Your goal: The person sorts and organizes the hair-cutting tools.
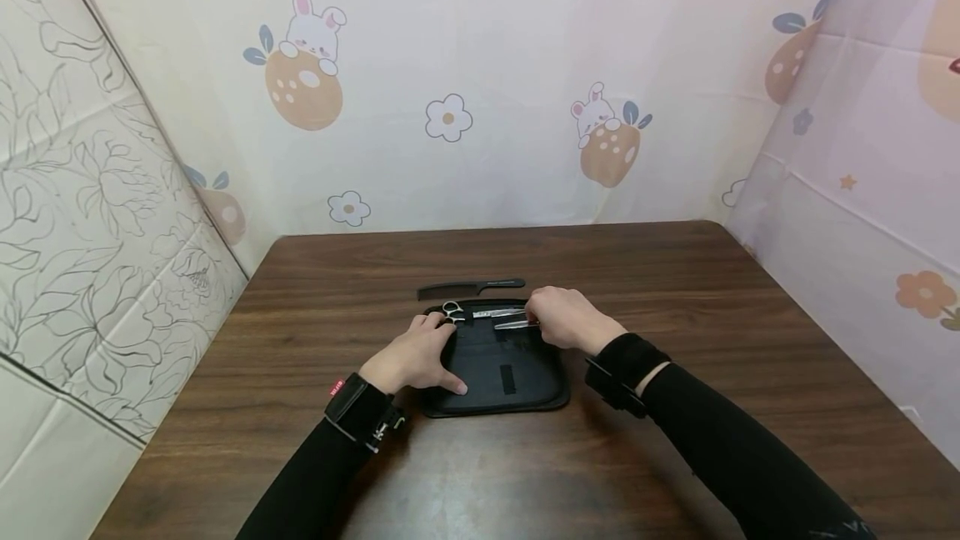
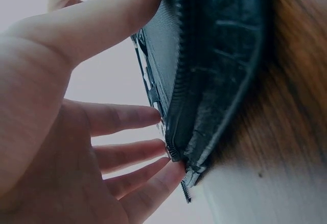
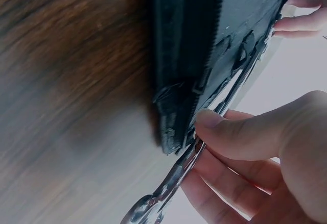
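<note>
The right hand's (image 1: 567, 319) fingers are clamped in a pinch on the metal scissors (image 1: 512, 325), at the right side of the black zip case (image 1: 480, 379) on the bench (image 1: 675, 298); the left hand's (image 1: 415, 359) fingers are spread apart, touching the case's left edge; best to slide the scissors level, along their own length — a twist could snag the lining or nudge the other scissors (image 1: 491, 314) just beside; light left-hand pressure should stop the case skidding.
</note>
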`<state>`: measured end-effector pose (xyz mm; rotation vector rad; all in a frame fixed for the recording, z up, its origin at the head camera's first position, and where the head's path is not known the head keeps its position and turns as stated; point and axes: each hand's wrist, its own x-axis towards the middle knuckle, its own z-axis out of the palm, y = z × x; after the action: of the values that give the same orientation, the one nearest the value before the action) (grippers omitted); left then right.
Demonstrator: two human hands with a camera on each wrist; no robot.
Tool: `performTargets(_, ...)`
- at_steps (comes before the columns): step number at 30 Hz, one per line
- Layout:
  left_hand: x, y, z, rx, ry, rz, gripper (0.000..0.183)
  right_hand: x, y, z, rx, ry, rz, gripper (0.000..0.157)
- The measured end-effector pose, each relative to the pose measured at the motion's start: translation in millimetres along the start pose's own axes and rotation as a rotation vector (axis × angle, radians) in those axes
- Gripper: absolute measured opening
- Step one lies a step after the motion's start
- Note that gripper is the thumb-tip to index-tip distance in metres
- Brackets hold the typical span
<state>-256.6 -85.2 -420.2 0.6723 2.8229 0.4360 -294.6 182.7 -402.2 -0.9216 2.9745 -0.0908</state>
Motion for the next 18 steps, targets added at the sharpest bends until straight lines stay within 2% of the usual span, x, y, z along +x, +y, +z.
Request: performTargets(18, 0.6, -3.6, 1.5, 0.002, 0.014, 0.010, 0.098, -3, 14, -2.3, 0.002, -0.031, 0.014, 0.024)
